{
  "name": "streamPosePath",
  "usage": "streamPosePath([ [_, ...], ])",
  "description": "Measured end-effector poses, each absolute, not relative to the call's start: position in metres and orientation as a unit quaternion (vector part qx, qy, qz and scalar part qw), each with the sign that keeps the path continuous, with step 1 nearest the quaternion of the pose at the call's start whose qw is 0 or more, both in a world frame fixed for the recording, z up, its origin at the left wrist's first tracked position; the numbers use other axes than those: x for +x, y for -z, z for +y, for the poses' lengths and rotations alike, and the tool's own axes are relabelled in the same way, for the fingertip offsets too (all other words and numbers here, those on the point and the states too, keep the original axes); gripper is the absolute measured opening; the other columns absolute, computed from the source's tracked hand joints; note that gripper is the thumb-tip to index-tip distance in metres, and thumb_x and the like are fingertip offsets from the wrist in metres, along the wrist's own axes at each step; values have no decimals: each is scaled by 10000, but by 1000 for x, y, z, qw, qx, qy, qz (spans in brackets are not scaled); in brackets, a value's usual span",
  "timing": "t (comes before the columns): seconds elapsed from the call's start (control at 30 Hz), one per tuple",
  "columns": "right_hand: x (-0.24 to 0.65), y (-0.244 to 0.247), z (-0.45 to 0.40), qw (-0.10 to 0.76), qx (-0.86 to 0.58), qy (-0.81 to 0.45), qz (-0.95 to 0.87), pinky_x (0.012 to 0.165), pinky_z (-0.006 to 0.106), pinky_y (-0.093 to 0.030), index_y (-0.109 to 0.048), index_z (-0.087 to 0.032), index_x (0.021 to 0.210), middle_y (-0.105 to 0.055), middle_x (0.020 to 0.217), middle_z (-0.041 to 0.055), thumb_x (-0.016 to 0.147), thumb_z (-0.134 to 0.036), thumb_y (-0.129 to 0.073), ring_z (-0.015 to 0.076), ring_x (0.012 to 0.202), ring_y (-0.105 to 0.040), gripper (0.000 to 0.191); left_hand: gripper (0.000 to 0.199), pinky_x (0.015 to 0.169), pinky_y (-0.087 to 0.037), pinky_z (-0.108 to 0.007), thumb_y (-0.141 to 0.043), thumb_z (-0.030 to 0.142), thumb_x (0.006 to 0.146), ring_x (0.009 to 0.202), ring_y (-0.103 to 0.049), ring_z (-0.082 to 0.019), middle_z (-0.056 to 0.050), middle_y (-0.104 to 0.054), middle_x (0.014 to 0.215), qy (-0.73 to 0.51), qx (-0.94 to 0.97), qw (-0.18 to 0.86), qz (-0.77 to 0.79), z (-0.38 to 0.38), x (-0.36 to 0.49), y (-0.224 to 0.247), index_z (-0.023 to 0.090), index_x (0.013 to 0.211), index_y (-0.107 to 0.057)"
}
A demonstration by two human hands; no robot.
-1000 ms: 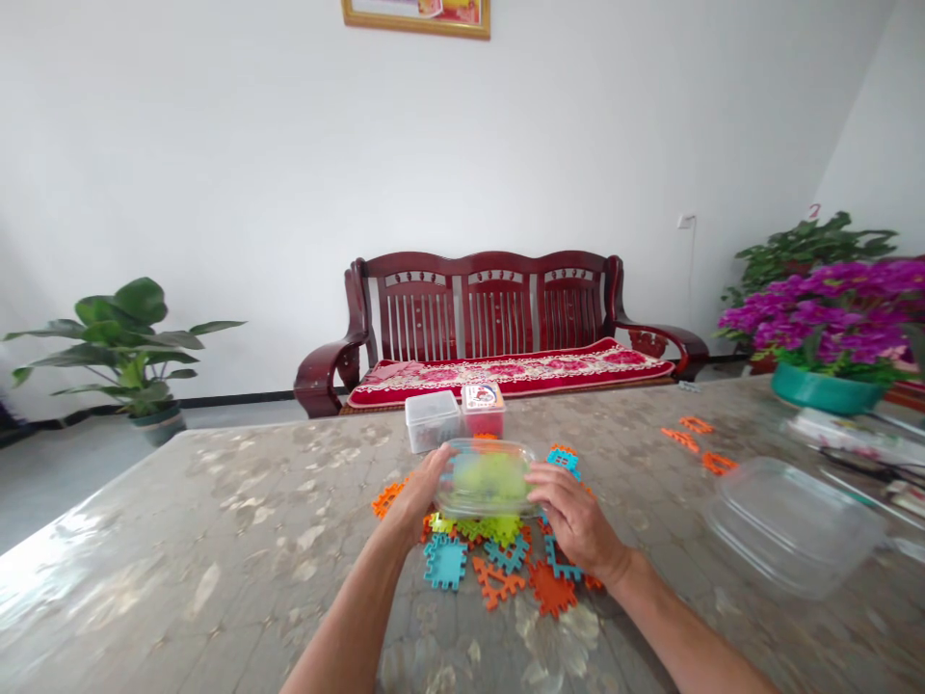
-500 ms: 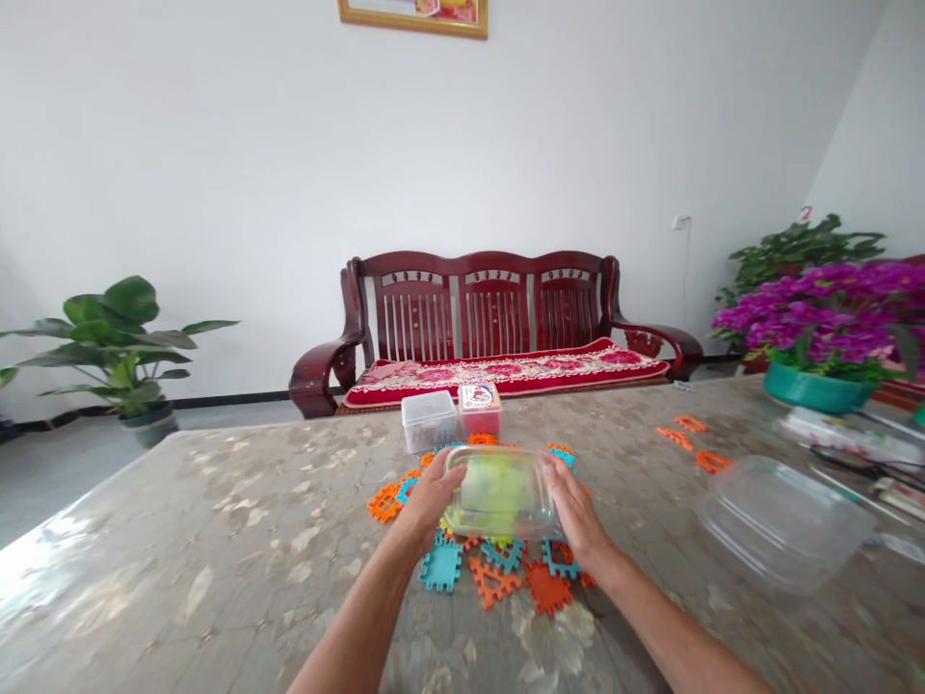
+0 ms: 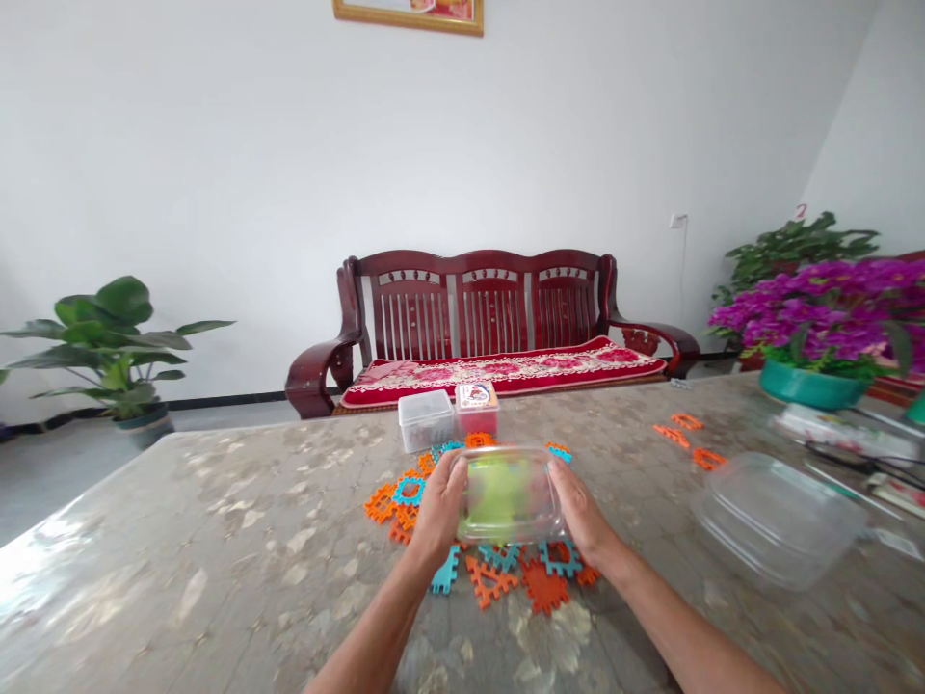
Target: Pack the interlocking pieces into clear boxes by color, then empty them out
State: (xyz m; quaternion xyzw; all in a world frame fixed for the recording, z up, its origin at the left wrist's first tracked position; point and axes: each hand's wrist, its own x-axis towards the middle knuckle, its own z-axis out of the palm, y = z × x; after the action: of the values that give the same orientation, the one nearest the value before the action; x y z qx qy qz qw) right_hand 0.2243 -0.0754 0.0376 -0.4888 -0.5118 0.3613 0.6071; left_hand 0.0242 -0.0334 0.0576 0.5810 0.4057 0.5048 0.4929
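Between my two hands is a clear plastic container with blurred yellow-green pieces showing inside it. My left hand grips its left side, thumb on top. On the opposite side my right hand clasps the right edge. Beneath and around the container lie toothed interlocking plastic tiles, among them an orange one, an orange triangular frame and a blue one. The container hides part of this pile.
Behind the pile stand a translucent box and a red-filled box. A clear plastic tub rests at the right, near several loose orange pieces. Purple flowers in a green pot stand farther right on the patterned table.
Both hands and the container have shifted slightly to the right over the tiles. My left hand now covers more of the blue tile. The grip stays on both sides.
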Motion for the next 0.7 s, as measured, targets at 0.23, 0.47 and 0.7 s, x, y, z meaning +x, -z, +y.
streamPosePath([
  [0.23,231,-35,-74,576,-512,-365,-522,743,397,-544,-663,-208,1088,-701,862,52,846,-662,-479,235,800,-643,546,367,804,-471,-289,-497,435,851,897,-612,-204,-61,-686,978,-530,607,445,390,-31,26,-45,164,1020,-678],
  [0.47,236,-33,-71,591,-508,-386,-493,735,366,-547,-652,-221,1119,-719,906,52,836,-646,-520,248,897,-661,528,423,864,-489,-326,-604,451,823,991,-624,-232,-85,-685,1086,-475,580,565,345,-32,21,-54,170,1137,-647],
  [0.7,237,-60,-83,557,-465,-511,-461,665,344,-559,-618,-223,1190,-728,1014,61,736,-639,-655,230,775,-697,617,639,831,-529,-338,-831,339,618,955,-665,-249,-104,-696,1080,-413,527,676,308,-40,20,-60,171,1201,-629],
])
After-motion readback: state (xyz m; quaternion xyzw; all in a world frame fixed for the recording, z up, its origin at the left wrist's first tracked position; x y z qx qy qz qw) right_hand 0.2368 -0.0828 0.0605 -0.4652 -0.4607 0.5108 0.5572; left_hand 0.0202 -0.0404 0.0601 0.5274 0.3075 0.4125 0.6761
